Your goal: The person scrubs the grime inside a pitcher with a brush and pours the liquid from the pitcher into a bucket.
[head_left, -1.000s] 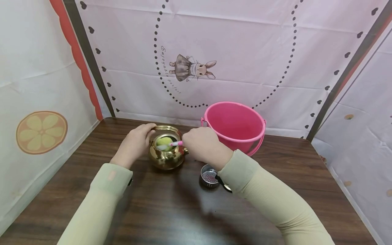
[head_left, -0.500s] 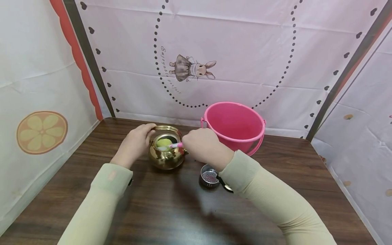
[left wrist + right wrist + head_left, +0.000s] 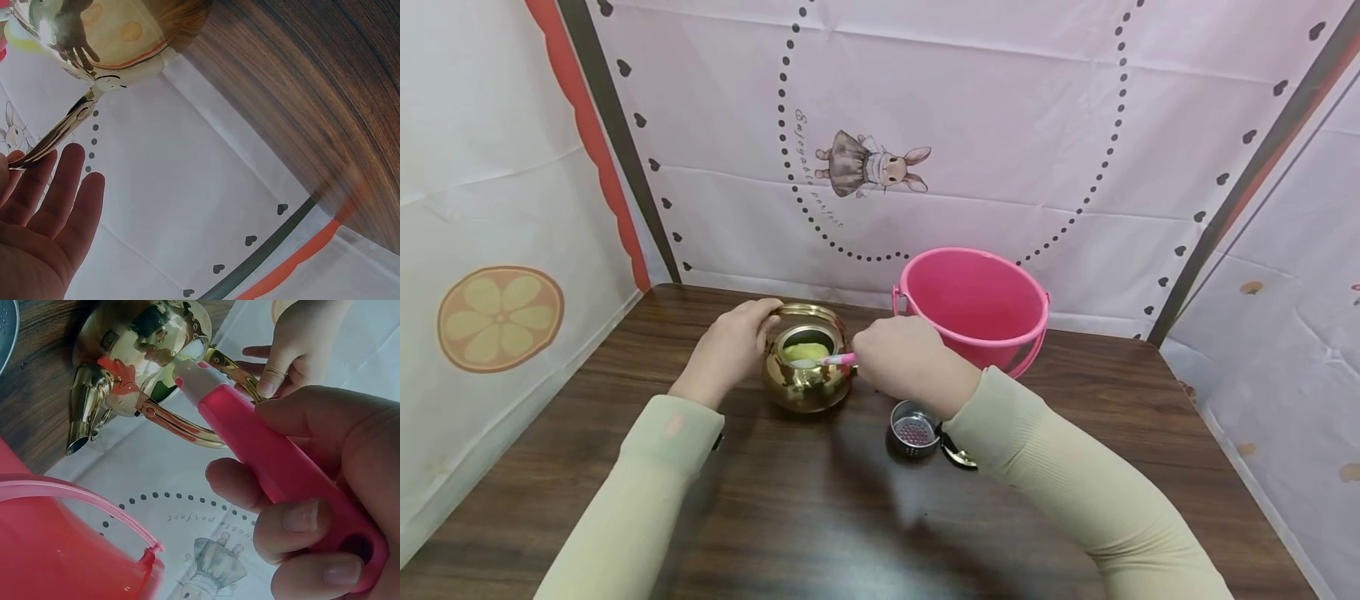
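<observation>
A shiny gold kettle (image 3: 807, 390) stands lidless on the table, its spout toward the pink bucket. My left hand (image 3: 730, 346) holds the top of its arched handle (image 3: 59, 131) between thumb and fingers. The right hand (image 3: 906, 358) grips the pink handle (image 3: 269, 450) of a sponge brush. Its yellow-green sponge head (image 3: 805, 352) sits in the kettle's mouth, partly hidden by the rim. In the right wrist view the brush's white neck points into the opening, and the left hand (image 3: 300, 353) shows behind it.
A pink bucket (image 3: 977, 296) stands at the back, right of the kettle, close behind the right hand. Nearer lies a perforated metal strainer (image 3: 913, 431), with a gold lid (image 3: 958, 456) beside it, partly covered by the right cuff. A patterned cloth wall (image 3: 737, 225) borders the table.
The sponge head has shifted and shows less above the kettle's rim. My right hand has moved slightly right with the brush. The left hand keeps its hold on the kettle's handle.
</observation>
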Demonstrator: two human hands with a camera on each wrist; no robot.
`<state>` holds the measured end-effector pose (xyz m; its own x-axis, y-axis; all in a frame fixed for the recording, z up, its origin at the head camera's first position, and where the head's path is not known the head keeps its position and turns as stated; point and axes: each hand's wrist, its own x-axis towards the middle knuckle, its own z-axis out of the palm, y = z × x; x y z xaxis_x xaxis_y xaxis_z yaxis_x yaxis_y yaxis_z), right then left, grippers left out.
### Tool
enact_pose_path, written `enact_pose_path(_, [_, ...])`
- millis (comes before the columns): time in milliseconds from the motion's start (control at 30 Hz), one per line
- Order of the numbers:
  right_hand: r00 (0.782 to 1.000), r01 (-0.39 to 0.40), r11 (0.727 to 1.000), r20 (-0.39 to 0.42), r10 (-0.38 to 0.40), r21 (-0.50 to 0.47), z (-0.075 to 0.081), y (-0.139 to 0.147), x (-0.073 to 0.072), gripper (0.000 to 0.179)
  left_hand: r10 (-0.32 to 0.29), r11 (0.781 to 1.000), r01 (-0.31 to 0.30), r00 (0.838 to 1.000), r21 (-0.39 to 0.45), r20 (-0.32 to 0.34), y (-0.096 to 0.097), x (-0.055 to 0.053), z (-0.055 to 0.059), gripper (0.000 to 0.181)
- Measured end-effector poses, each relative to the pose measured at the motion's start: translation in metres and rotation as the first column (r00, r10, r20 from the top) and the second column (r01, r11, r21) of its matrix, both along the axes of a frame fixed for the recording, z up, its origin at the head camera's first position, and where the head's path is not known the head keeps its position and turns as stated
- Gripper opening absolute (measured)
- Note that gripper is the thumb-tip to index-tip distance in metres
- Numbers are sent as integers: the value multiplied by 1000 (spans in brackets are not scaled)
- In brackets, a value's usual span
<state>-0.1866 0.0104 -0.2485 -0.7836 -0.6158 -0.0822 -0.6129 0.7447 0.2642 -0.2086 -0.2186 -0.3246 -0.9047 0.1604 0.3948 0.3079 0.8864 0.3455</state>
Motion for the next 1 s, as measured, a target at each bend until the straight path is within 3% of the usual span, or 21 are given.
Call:
enact_pose_path(633, [990, 134, 991, 56, -133, -19, 6, 1, -5, 8, -5, 1000, 5, 1000, -3, -20, 1, -3, 0, 29])
enact_pose_path(1000, [987, 157, 987, 42, -155, -46, -6, 4, -5, 7, -11, 1000, 11, 1000, -17, -10, 0, -1, 0, 28])
